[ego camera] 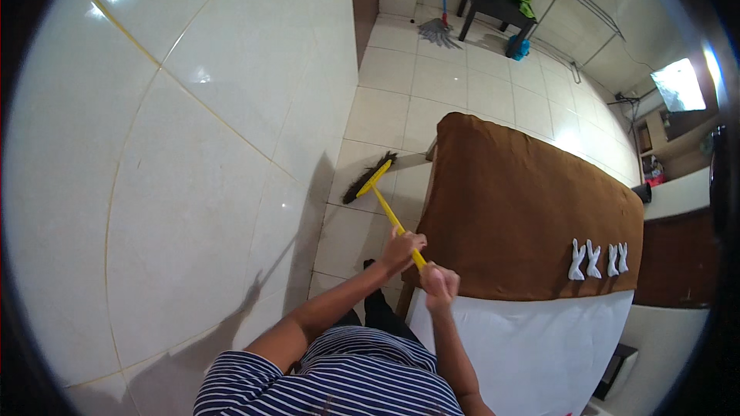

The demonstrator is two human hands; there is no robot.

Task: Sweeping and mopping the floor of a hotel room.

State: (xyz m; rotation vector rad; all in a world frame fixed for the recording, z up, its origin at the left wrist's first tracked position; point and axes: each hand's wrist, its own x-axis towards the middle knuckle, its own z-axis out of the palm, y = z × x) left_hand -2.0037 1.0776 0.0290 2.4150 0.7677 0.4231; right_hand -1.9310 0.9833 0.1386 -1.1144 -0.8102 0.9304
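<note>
Both of my hands grip the yellow handle of a push broom (386, 206). My left hand (404, 249) wraps the handle lower down, nearer the broom head. Close behind it, my right hand (440, 283) is closed around the upper end. The yellow broom head (373, 178) has dark bristles and rests on the tiled floor (352, 238), between the wall and a covered table or bed. It lies at a slant, ahead of my dark-clad legs.
A brown cloth (520, 202) and a white sheet (520, 341) cover the table or bed at my right. Several small white forked cloth pieces (593, 259) lie on it. The tiled wall (191, 185) rises at my left. Farther off are a grey mop (440, 32) and a dark small table (497, 3).
</note>
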